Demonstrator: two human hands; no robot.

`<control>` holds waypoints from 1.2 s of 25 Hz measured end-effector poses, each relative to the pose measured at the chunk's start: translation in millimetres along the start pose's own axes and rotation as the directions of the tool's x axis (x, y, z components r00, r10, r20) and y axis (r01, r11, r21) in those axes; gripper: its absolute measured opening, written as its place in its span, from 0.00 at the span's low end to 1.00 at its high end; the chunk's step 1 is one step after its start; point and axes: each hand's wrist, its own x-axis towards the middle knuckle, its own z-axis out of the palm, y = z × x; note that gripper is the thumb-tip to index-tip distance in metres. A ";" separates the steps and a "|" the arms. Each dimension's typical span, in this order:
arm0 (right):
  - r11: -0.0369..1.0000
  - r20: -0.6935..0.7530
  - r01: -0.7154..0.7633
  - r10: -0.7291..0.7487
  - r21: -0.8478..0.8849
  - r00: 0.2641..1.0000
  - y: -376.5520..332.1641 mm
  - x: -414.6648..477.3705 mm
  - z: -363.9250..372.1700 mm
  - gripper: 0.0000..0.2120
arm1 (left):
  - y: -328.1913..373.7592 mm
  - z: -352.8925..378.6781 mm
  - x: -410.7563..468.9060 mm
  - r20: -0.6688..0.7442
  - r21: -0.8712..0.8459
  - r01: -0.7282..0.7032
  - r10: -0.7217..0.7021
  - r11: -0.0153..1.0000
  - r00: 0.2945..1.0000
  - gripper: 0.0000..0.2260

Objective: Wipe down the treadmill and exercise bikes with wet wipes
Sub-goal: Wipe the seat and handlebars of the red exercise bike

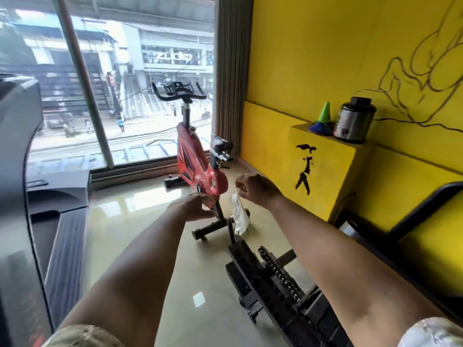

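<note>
A red exercise bike (191,156) with black handlebars stands by the window, facing away. My right hand (253,187) pinches the top of a white wet wipe (240,216), which hangs down in front of the bike's rear base. My left hand (194,207) reaches out level with the bike's lower frame, its fingers curled; what it grips, if anything, is not visible. The grey treadmill (37,209) runs along the left edge, with its belt below.
A black weight machine (270,276) with a chain lies on the glossy floor between my arms. A yellow ledge (325,156) on the right carries a green cone and a large tub. A big window (140,78) is ahead.
</note>
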 end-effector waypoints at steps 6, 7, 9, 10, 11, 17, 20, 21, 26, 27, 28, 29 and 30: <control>0.994 0.055 0.105 -0.106 0.025 0.993 -3.4 128.9 61.5 0.09 | -95.8 -28.6 64.1 -0.006 0.022 0.100 -0.100 0.995 0.995 0.21; 0.993 0.079 0.114 -0.117 0.044 0.990 -5.8 152.9 70.8 0.10 | -115.4 -34.6 76.3 0.003 0.021 0.124 -0.124 0.992 0.992 0.21; 0.989 0.121 0.140 -0.145 0.044 0.982 -12.6 202.8 87.8 0.11 | -155.1 -48.6 98.6 0.013 0.018 0.190 -0.190 0.982 0.982 0.23; 0.987 0.133 0.156 -0.160 0.037 0.978 -17.0 224.0 93.2 0.11 | -172.7 -54.0 108.0 0.019 0.007 0.218 -0.218 0.976 0.976 0.24; 0.984 0.128 0.171 -0.175 0.047 0.976 -22.0 249.3 100.0 0.10 | -192.1 -59.8 118.1 0.020 -0.006 0.244 -0.243 0.970 0.970 0.24; 0.951 0.046 0.295 -0.300 0.093 0.953 -44.8 360.5 151.9 0.05 | -281.2 -91.4 173.9 0.006 -0.039 0.313 -0.313 0.949 0.950 0.24; 0.943 0.034 0.299 -0.306 0.146 0.951 -47.5 410.2 175.3 0.04 | -312.7 -99.2 204.7 -0.009 -0.080 0.332 -0.334 0.940 0.943 0.23; 0.940 0.034 0.301 -0.311 0.162 0.950 -48.9 427.4 184.1 0.04 | -322.1 -99.8 216.6 -0.012 -0.097 0.336 -0.339 0.937 0.941 0.23; 0.925 0.088 0.252 -0.287 0.284 0.954 -45.7 517.1 232.6 0.05 | -371.6 -103.3 289.2 0.000 -0.113 0.340 -0.342 0.934 0.940 0.23; 0.921 0.114 0.210 -0.259 0.327 0.959 -41.2 538.8 241.6 0.06 | -384.6 -106.8 306.5 0.008 -0.114 0.348 -0.349 0.931 0.937 0.23; 0.917 0.141 0.157 -0.221 0.367 0.965 -35.6 560.5 249.1 0.07 | -399.2 -110.8 325.6 0.011 -0.120 0.358 -0.360 0.926 0.933 0.23; 0.907 0.155 0.109 -0.185 0.406 0.970 -29.5 582.9 254.8 0.07 | -412.7 -117.1 344.1 0.012 -0.129 0.376 -0.378 0.918 0.926 0.22; 0.895 0.159 0.067 -0.151 0.440 0.976 -23.0 604.4 258.8 0.08 | -425.1 -124.4 362.5 0.007 -0.144 0.390 -0.393 0.910 0.919 0.21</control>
